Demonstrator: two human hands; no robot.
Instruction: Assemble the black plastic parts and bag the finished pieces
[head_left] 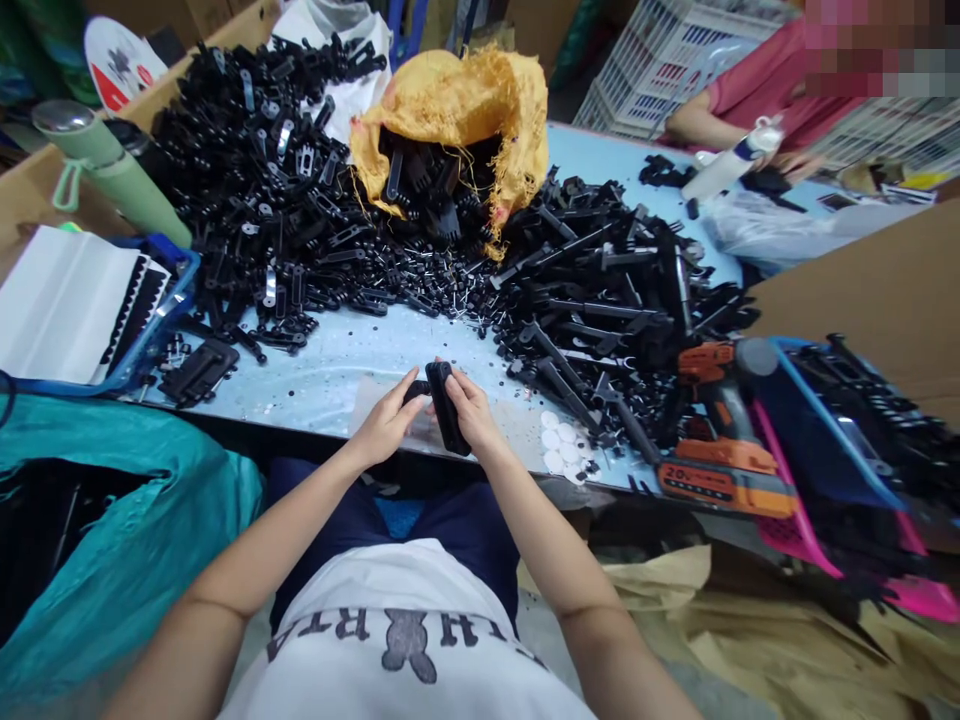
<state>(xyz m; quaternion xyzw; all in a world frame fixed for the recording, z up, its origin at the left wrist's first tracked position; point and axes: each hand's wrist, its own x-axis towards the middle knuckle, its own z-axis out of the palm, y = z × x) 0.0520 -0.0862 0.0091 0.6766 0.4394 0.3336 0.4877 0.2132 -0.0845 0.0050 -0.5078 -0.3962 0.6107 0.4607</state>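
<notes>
My right hand (471,408) is closed around a long black plastic part (448,415), tilted over the table's front edge. Just left of it, my left hand (384,425) pinches a smaller dark piece (415,389) between thumb and fingers; its exact shape is hard to make out. The two pieces are close together, and whether they touch I cannot tell. Beyond my hands, small screws and black bits (450,285) lie in a heap. White round discs (562,445) are spread to the right of my right hand.
Black plastic parts (247,190) are piled at the left, longer black parts (592,310) at the right. A yellow sack (457,95) spills parts. An orange cordless drill (724,470) lies on the front right edge. Across the table sits another person (772,80). A green bottle (120,165) leans left.
</notes>
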